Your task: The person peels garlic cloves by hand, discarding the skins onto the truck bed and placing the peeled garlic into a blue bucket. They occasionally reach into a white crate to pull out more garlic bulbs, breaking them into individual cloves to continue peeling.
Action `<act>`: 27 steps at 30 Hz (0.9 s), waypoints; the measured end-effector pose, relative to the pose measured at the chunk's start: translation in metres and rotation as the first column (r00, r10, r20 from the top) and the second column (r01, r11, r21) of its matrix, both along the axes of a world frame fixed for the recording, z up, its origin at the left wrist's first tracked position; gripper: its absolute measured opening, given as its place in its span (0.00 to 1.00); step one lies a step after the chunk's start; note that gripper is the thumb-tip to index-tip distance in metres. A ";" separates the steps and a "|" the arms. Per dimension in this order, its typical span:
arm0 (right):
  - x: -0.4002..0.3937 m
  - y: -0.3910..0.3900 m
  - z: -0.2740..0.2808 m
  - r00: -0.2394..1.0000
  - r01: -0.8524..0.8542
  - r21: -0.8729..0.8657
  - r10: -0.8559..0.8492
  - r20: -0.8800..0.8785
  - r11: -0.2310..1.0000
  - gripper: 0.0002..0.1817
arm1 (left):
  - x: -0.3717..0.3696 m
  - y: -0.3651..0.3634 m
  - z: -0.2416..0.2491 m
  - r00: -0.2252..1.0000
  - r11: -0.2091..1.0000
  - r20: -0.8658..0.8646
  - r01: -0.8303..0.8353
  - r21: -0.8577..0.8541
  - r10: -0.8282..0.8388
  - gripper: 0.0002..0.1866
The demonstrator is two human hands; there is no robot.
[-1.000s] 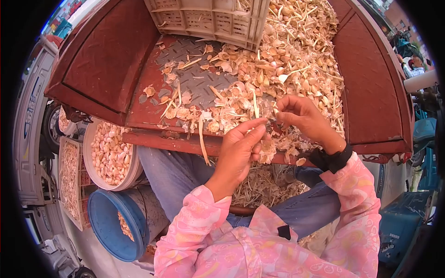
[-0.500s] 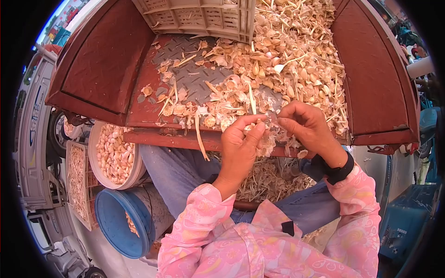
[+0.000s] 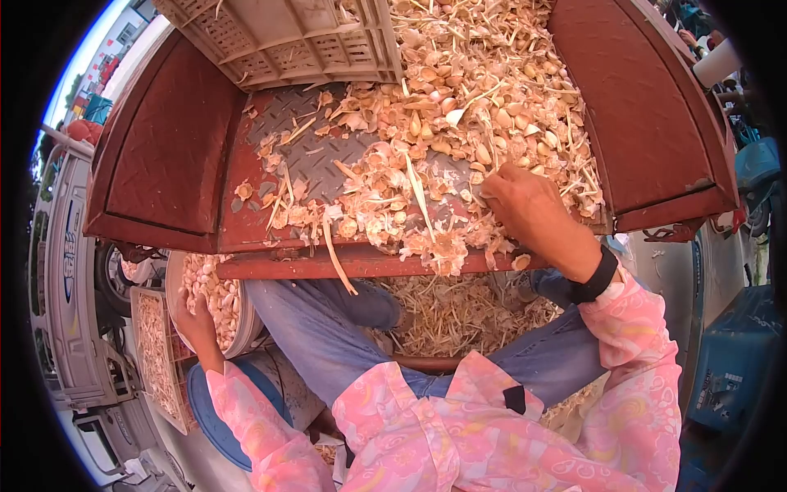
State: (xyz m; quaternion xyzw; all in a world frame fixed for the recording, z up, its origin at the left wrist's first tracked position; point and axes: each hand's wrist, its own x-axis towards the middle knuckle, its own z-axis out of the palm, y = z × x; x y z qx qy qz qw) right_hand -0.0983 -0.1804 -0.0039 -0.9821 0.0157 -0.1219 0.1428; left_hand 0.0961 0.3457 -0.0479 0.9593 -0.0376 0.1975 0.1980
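Note:
My left hand [image 3: 199, 328] is at the left, over the near rim of a white bucket [image 3: 248, 321] full of garlic cloves [image 3: 215, 283]. Its fingers look stretched out and apart above the cloves. On the red metal bed, my right hand [image 3: 533, 211] presses into the heap of cloves and papery skins [image 3: 459, 107]. The fingers are curled together, and whatever sits between them is hidden. A long dry stem [image 3: 419, 193] and loose garlic skins [image 3: 443, 246] lie to the left of that hand. A black band is around the right wrist.
A pale plastic crate [image 3: 279, 37] stands tilted at the back left of the bed. Red side panels [image 3: 656, 107] bound it. Below left are a blue bucket [image 3: 215, 418] and a crate of scraps [image 3: 154, 344]. Stems and husks [image 3: 459, 316] cover the ground between the legs.
My left hand has moved from above the bed's front edge down left to the clove bucket. My right hand has shifted slightly left and into the heap. The view has tilted.

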 end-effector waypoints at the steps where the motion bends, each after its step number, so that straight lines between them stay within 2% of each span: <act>1: 0.001 -0.002 -0.001 0.999 -0.031 0.053 0.030 0.026 0.998 0.02 | -0.017 -0.041 0.021 0.999 1.000 0.047 0.003 0.020 -0.004 0.15; 2: 0.002 -0.006 -0.002 0.997 -0.066 0.106 0.061 0.050 0.992 0.03 | -0.032 -0.085 0.040 0.997 0.961 0.030 0.081 -0.264 -0.076 0.14; 3: 0.003 -0.009 -0.003 0.993 -0.101 0.159 0.090 0.077 0.982 0.04 | -0.046 -0.129 0.057 0.988 0.838 0.037 0.145 -0.526 -0.148 0.13; 5: 0.000 -0.008 0.003 0.997 0.006 0.583 0.039 -0.064 0.812 0.07 | -0.068 -0.193 0.075 0.930 0.748 0.031 0.313 -0.585 -0.365 0.11; 6: -0.001 -0.008 0.005 0.990 0.080 0.746 0.037 -0.139 0.661 0.09 | -0.073 -0.221 0.075 0.869 0.692 0.037 0.418 -0.589 -0.494 0.10; 7: -0.002 -0.012 0.001 0.989 0.042 0.831 0.094 -0.113 0.555 0.12 | -0.077 -0.248 0.075 0.789 0.620 0.046 0.516 -0.591 -0.613 0.10; 8: -0.002 -0.012 0.003 0.988 0.048 0.868 0.104 -0.113 0.494 0.11 | -0.082 -0.274 0.080 0.762 0.656 -0.003 0.555 -0.512 -0.648 0.10; 9: -0.004 -0.011 0.006 0.987 0.054 0.901 0.113 -0.113 0.429 0.11 | -0.079 -0.294 0.067 0.721 0.642 0.022 0.631 -0.435 -0.693 0.13; 10: -0.006 -0.010 0.009 0.986 0.062 0.931 0.123 -0.114 0.361 0.10 | -0.076 -0.312 0.062 0.680 0.656 0.063 0.725 -0.212 -0.731 0.15; 14: -0.010 -0.007 0.019 0.980 0.040 0.965 0.178 -0.088 0.258 0.10 | -0.081 -0.349 0.041 0.698 0.701 -0.102 0.713 0.000 -0.709 0.18; 15: -0.011 -0.001 0.030 0.982 0.004 0.980 0.187 -0.042 0.198 0.10 | -0.083 -0.348 0.042 0.667 0.673 -0.106 0.739 -0.026 -0.737 0.18; 17: -0.021 0.012 0.055 0.944 -0.243 0.947 0.276 0.181 0.210 0.09 | -0.090 -0.337 0.042 0.612 0.620 -0.111 0.780 -0.078 -0.783 0.18; 18: -0.025 0.017 0.072 0.847 -0.477 0.819 0.416 0.332 0.318 0.09 | -0.091 -0.329 0.044 0.596 0.608 -0.131 0.788 -0.094 -0.793 0.18; 20: -0.043 0.038 0.105 0.713 -0.599 0.797 0.506 0.486 0.080 0.11 | -0.092 -0.311 0.056 0.552 0.575 -0.176 0.808 -0.127 -0.815 0.17; 22: -0.043 0.041 0.124 0.529 -0.701 0.705 0.581 0.619 -0.113 0.04 | -0.088 -0.307 0.064 0.618 0.628 -0.114 0.770 -0.113 -0.778 0.15; 24: -0.045 0.044 0.137 0.462 -0.746 0.650 0.592 0.660 -0.143 0.05 | -0.076 -0.310 0.073 0.657 0.662 -0.094 0.732 -0.162 -0.748 0.15; 27: -0.053 0.052 0.153 0.503 -0.776 0.629 0.560 0.658 -0.042 0.04 | -0.063 -0.333 0.073 0.639 0.642 -0.076 0.750 -0.161 -0.765 0.12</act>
